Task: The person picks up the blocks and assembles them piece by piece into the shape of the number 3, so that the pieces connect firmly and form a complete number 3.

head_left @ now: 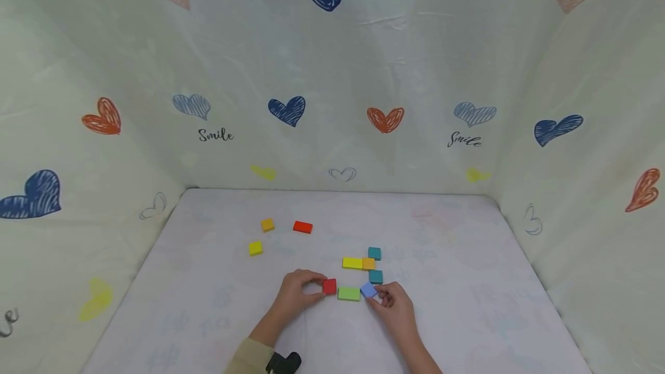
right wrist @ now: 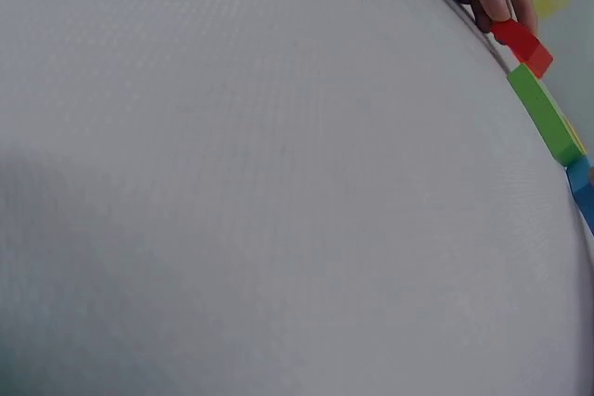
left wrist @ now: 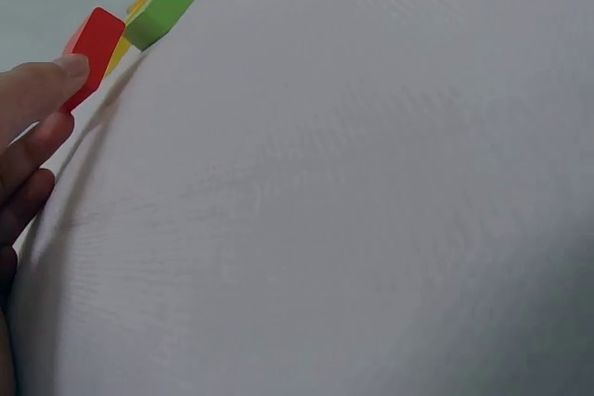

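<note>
Left hand [head_left: 298, 295]: thumb and fingers clamped on the red square [head_left: 329, 287], which is held just left of the green block [head_left: 348, 294], a slim gap being left.
Green block: seemingly used as the middle of a row; touched by neither hand.
Right hand [head_left: 396, 309]: thumb and fingers clamped on the blue square [head_left: 369, 290], set askew at the green block's right end, touching or nearly so.
Row ends: apparently being fitted; straightening of the blue square and a nudge inward of the red square seem called for.
Loose blocks: a yellow square [head_left: 256, 248], an orange square [head_left: 267, 225] and a red oblong [head_left: 303, 227] are spread behind and left of the green block.
Grouped blocks: a yellow oblong [head_left: 352, 263], an amber square [head_left: 368, 264] and two teal squares [head_left: 376, 276] are set behind the green block, reaching rightward; by the nearer teal one, turning room may be limited.
</note>
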`<state>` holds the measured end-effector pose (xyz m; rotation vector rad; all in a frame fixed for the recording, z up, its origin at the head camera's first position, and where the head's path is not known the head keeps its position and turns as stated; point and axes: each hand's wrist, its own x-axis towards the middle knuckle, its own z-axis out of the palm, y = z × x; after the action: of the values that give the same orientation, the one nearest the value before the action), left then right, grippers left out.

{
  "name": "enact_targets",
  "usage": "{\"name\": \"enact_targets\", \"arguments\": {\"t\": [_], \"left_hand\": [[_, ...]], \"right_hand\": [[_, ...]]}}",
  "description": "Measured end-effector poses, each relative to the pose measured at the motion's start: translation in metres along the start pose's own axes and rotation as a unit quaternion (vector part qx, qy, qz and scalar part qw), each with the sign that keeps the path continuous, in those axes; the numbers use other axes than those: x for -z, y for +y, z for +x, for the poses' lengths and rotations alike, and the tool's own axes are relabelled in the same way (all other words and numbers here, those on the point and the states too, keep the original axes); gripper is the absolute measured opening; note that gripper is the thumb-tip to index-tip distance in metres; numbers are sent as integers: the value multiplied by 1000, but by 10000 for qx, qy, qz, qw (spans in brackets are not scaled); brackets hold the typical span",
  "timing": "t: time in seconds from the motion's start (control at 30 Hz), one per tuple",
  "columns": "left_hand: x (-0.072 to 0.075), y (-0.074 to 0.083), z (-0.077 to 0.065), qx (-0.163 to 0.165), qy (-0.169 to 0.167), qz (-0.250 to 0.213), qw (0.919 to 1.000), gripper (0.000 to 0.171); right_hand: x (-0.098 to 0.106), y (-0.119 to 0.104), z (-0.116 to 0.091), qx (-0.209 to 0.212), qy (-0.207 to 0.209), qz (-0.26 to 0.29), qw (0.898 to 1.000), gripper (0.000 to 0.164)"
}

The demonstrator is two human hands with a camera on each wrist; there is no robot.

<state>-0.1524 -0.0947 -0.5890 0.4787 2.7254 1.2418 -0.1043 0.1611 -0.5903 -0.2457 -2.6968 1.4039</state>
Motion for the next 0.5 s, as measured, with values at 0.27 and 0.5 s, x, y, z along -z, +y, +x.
{"name": "enact_targets", "arguments": {"t": [0.27,0.5], "left_hand": [[-4,0,-3,-213,230,283,9991,33],[-5,0,-4,-246,201,616,9976,32]], "right_hand": [[0,-1,-1,-28,52,10,10000,25],[0,1,-1,41,34,46,10000,26]]}}
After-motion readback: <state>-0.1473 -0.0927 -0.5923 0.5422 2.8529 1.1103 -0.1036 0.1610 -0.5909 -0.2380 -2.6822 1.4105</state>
